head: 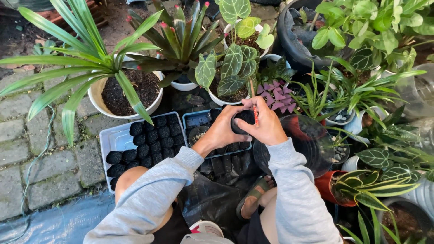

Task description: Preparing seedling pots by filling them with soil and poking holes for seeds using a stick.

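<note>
Black, soil-filled seedling bag [243, 121] is held above the right-hand grey tray [197, 119], cupped from below and the left by the left hand [224, 129], whose fingers are curled closed around its lower side. Right hand [267, 125] is closed over the bag's right edge and pinches a thin red-and-white stick [255, 114] that stands nearly upright against the bag's top; how deep the stick goes cannot be told. Both forearms wear light grey sleeves [156, 196]. A second grey tray [115, 139], just beside the first on the left, carries rows of similar filled black bags [147, 140], packed touching one another; the left part of that tray is bare. Below the hands, further black bags and dark plastic sheeting [212, 199] lie on the ground. A translucent dark round bowl [312, 144] sits just right of the right wrist. One sandalled foot [254, 199] shows between the knees. Behind the trays stand white pots: one with dark soil and a long-leaved green plant [126, 90], one with a red-tipped bromeliad [183, 40], and one with veined heart-shaped leaves [233, 68]. A purple-leaved plant [275, 92] is near the right hand, behind it. Striped and veined foliage plants [379, 158] crowd the right side. Grey paving stones [40, 149] lie to the left, with blue sheeting [58, 221] at the lower left corner
</note>
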